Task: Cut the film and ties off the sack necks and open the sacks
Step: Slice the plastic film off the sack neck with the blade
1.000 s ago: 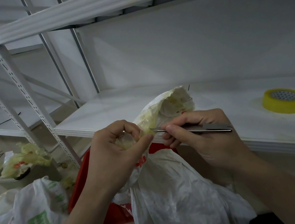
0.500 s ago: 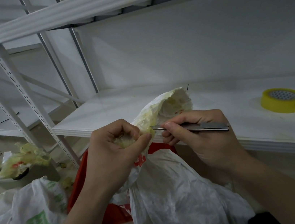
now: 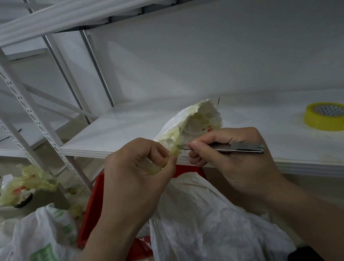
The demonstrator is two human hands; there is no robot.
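Note:
A white plastic sack [image 3: 202,225] stands in front of me, its neck [image 3: 190,123] wrapped in yellowish film and flaring open at the top. My left hand [image 3: 136,179] grips the filmed neck just below that flare. My right hand [image 3: 234,159] holds a slim metal knife [image 3: 235,147] like a pen. The blade tip touches the film right beside my left thumb.
A white metal shelf [image 3: 259,162] runs behind the sack, with a roll of yellow tape [image 3: 329,116] on it at the right. A red crate [image 3: 93,207] sits under the sack. Another printed sack [image 3: 34,260] lies lower left, and a bin with film scraps [image 3: 25,190] stands further left.
The blade tip has stayed at the film on the neck, edging slightly. Both hands keep their hold; the view shifted a little.

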